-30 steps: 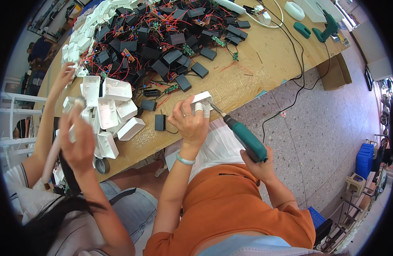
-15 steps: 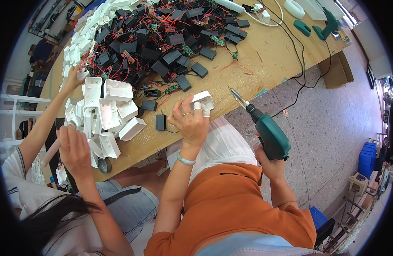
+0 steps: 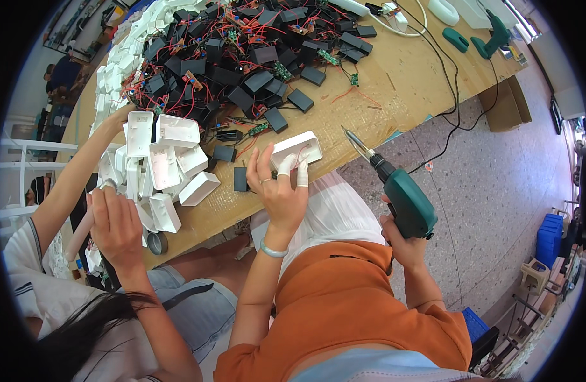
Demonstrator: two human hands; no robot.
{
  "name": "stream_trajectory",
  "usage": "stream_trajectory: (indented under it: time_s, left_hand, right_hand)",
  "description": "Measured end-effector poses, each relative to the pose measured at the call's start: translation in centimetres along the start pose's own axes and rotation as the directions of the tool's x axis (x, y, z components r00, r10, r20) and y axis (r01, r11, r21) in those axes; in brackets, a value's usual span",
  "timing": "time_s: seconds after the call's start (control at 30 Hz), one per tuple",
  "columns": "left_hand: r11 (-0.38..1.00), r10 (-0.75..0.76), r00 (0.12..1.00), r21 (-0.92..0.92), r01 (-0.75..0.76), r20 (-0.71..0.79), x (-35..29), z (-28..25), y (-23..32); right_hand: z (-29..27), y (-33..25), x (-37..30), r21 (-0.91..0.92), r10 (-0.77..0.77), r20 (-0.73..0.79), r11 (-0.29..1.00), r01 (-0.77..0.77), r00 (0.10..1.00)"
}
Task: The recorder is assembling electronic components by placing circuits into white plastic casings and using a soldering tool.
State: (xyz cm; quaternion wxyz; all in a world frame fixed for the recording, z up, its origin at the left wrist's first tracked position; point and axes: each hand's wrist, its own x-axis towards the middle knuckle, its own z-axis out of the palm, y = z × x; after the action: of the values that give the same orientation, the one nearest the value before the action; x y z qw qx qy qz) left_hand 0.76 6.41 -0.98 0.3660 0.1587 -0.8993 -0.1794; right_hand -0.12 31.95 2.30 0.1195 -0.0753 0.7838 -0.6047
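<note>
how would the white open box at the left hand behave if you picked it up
The white box probably feels stiff: its walls stand straight with the left hand on it. It looks light for its size, being hollow and thin-walled. Its smooth sides might be slightly slippery.

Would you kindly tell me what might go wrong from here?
The right hand holds a green pistol-shaped tool with its pointed metal tip near the open white plastic casing in the left hand; a slip might scratch the casing or hurt that hand. The thin black cord hanging past the edge of the brown-topped table might snag.
</note>
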Motion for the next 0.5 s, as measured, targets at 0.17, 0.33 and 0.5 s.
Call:
stream_trajectory:
  time_s: [0.17, 0.33, 0.5]
  left_hand:
    - [0.99, 0.114, 0.993, 0.084, -0.113, -0.008, 0.0, -1.0, 0.2]
    - [0.958, 0.21, 0.968, 0.17, -0.233, 0.14, 0.1, -0.7, -0.8]
    - [0.994, 0.107, 0.994, 0.02, -0.108, 0.037, 0.7, -0.8, -0.2]
  right_hand:
    - [0.3, -0.3, 0.1, 0.007, 0.006, 0.003, 1.0, -0.006, 1.0]
    - [0.2, -0.6, 0.2, 0.003, 0.012, 0.051, 1.0, -0.012, 0.999]
    - [-0.1, -0.5, -0.3, -0.052, -0.003, 0.123, 0.999, 0.009, 0.992]
